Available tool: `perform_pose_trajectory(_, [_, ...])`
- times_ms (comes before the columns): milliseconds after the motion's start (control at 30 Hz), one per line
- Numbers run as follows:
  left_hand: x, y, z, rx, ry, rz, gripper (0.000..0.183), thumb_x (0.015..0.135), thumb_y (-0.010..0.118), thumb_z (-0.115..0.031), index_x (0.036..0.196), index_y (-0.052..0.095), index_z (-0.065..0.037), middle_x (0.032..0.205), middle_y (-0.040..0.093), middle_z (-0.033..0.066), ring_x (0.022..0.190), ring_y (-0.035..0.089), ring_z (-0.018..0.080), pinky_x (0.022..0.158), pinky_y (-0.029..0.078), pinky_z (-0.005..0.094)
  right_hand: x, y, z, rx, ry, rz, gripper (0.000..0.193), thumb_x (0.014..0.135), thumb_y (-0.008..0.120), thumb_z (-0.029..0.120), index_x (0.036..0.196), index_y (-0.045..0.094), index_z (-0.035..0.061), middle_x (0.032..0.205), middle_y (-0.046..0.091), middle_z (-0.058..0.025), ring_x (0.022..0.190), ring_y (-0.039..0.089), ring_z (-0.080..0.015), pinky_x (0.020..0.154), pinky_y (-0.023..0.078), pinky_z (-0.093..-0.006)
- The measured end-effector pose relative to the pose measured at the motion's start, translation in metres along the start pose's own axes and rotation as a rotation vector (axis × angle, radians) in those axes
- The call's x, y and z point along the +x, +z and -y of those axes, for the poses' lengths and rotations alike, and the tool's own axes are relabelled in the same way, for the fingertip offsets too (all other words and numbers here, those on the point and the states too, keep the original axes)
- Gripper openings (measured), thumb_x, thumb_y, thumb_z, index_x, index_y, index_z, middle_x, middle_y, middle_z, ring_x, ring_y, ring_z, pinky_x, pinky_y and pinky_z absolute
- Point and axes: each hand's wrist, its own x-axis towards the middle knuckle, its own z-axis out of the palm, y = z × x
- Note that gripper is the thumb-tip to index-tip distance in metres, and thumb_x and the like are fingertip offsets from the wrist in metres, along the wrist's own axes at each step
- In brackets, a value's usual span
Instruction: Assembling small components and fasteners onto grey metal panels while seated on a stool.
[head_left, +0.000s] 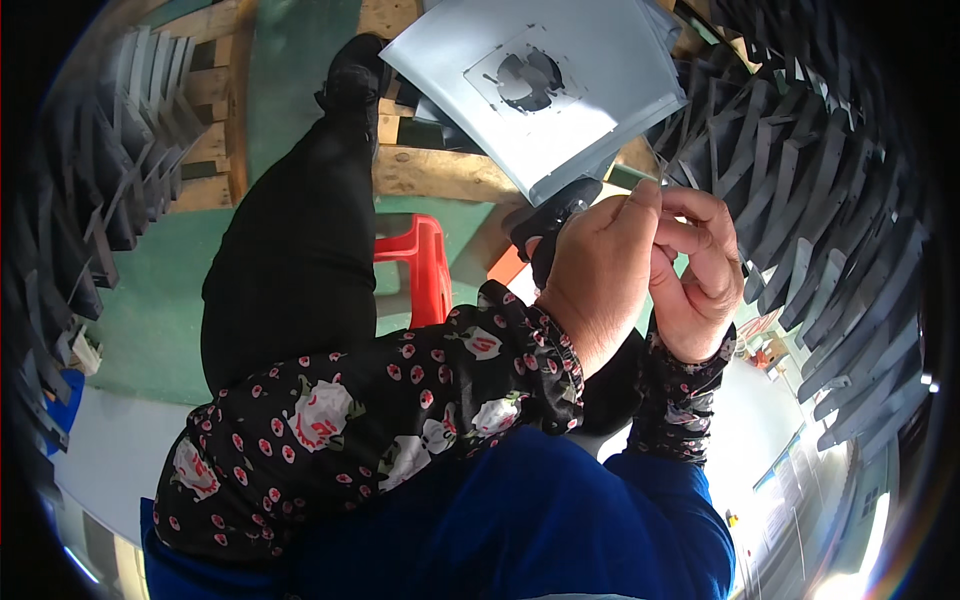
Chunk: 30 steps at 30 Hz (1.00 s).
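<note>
My left hand (603, 268) and my right hand (702, 275) meet at the right of the view, close to the edge of a row of grey metal pieces. The left is closed, its thumb pressed toward the fingers. Curled fingers of the right hand touch or nearly touch it. A thin sliver shows at the fingertips, too small to name. Beyond the hands, a large grey sheet-metal panel (600, 110) lies at a slant, with a dark round patch in a square outline at its middle. Flowered black sleeves cover both forearms.
Dense rows of bent grey metal pieces (800, 200) stand at the right, and more metal pieces (120, 150) at the left. A wooden pallet (430, 170) sits under the panel on the green floor (150, 330). Between my legs is a red plastic stool (428, 270).
</note>
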Motion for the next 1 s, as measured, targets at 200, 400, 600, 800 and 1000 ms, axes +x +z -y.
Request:
perform_pose_trajectory(200, [0.002, -0.001, -0.002, 0.029, 0.04, 0.018, 0.033, 0.088, 0.039, -0.028, 0.084, 0.051, 0.003, 0.077, 0.053, 0.0079, 0.07, 0.052, 0.0121, 0.065, 0.042, 0.023, 0.005, 0.003, -0.002, -0.047, 0.012, 0.026, 0.018, 0.065, 0.068, 0.002, 0.082, 0.06, 0.0013, 0.09, 0.054, -0.0082, 0.071, 0.051, -0.0128, 0.057, 0.043, -0.0194])
perform_pose_trajectory(400, [-0.002, 0.002, -0.001, 0.042, 0.098, 0.017, 0.037, 0.088, 0.039, -0.031, 0.089, 0.054, 0.003, 0.079, 0.054, 0.0074, 0.071, 0.053, 0.0114, 0.064, 0.043, 0.0222, 0.004, 0.006, -0.007, 0.425, 0.175, -0.014, 0.011, 0.068, 0.063, -0.002, 0.078, 0.057, -0.0002, 0.091, 0.054, -0.0102, 0.072, 0.05, -0.0114, 0.061, 0.043, -0.0209])
perform_pose_trajectory(600, [-0.008, 0.005, -0.008, 0.086, -0.005, 0.022, 0.044, 0.088, 0.038, -0.038, 0.083, 0.056, 0.001, 0.074, 0.055, 0.0069, 0.07, 0.053, 0.0112, 0.064, 0.043, 0.0233, 0.016, -0.001, -0.033, 0.999, 0.31, -0.289, 0.005, 0.082, 0.045, 0.005, 0.08, 0.046, 0.0002, 0.079, 0.055, -0.0137, 0.066, 0.051, -0.0159, 0.064, 0.044, -0.0257])
perform_pose_trajectory(800, [-0.019, -0.001, -0.013, 0.029, -0.101, 0.072, 0.044, 0.088, 0.036, -0.039, 0.084, 0.056, 0.0, 0.075, 0.054, 0.0062, 0.07, 0.051, 0.0117, 0.065, 0.042, 0.0241, 0.057, 0.062, -0.129, 0.85, 0.751, -0.135, 0.016, 0.075, 0.059, 0.005, 0.089, 0.055, -0.0016, 0.076, 0.057, -0.0064, 0.065, 0.055, -0.0138, 0.061, 0.047, -0.0227])
perform_pose_trajectory(1000, [-0.018, -0.004, -0.017, 0.058, -0.181, 0.077, 0.043, 0.088, 0.037, -0.039, 0.084, 0.057, 0.0, 0.078, 0.055, 0.0056, 0.072, 0.051, 0.0108, 0.068, 0.042, 0.0234, 0.074, 0.117, -0.186, 0.598, 0.674, -0.095, 0.018, 0.075, 0.06, 0.007, 0.089, 0.057, -0.0043, 0.074, 0.059, -0.0061, 0.066, 0.055, -0.0125, 0.061, 0.046, -0.0225])
